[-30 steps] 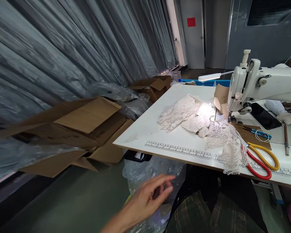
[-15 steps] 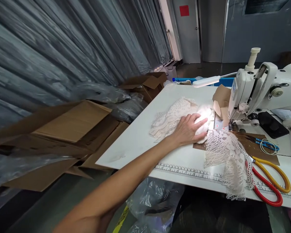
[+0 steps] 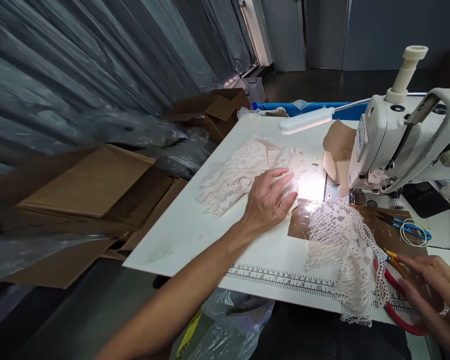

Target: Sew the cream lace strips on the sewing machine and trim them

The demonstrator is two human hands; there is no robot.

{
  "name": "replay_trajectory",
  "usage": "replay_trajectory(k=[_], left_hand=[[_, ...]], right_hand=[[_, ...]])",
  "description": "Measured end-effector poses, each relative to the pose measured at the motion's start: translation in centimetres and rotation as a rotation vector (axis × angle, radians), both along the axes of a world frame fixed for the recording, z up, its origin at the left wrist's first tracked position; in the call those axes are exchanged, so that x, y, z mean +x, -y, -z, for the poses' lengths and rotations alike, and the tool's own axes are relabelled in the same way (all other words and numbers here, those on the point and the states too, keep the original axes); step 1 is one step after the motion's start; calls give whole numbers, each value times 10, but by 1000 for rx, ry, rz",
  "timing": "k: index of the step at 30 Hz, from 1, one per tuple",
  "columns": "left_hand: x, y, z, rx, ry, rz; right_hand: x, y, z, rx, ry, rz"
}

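Note:
My left hand (image 3: 270,201) lies on a bunched piece of white lace (image 3: 243,167), fingers stretched out and slightly apart. At the right edge, my right hand (image 3: 431,287) has its fingers and thumb around the handles of scissors (image 3: 392,280), one yellow and one red. The scissor blades are hidden. A second lace piece (image 3: 330,230) runs from beneath the sewing machine (image 3: 375,145) needle area, and its end hangs over the table's front edge. That lace touches the scissors.
A printed ruler (image 3: 285,280) follows the front edge of the white table (image 3: 180,240). Blue thread snips (image 3: 412,227) and a black phone-like slab (image 3: 425,200) lie by the machine. Brown paper pieces (image 3: 337,145) sit behind the needle. Open cardboard boxes (image 3: 86,185) stand left.
My left hand has moved left with the lace, away from the needle. My right hand has come into view at the scissors. The view has shifted slightly.

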State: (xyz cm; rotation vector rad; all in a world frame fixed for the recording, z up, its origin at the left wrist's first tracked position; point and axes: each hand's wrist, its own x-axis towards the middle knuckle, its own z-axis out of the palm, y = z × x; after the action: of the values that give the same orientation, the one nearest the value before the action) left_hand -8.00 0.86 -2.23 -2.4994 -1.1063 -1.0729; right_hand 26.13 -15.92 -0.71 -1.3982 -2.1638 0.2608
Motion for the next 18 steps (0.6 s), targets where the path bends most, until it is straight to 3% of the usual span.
replay_trajectory(k=[4,7,9,12,18], left_hand=[[22,20,-3,-63,-59,476],[30,31,-4,-145,-273,637],[31,35,-5,-136,-333,606],[29,39,-8,-31,-259,460],[31,39,-10,155,-79,290]], right_hand=[[-4,7,8,-9,120,41],[-13,13,5,52,172,78],[-18,14,2,92,192,118],[-17,14,1,124,250,143],[15,6,4,152,404,248]])
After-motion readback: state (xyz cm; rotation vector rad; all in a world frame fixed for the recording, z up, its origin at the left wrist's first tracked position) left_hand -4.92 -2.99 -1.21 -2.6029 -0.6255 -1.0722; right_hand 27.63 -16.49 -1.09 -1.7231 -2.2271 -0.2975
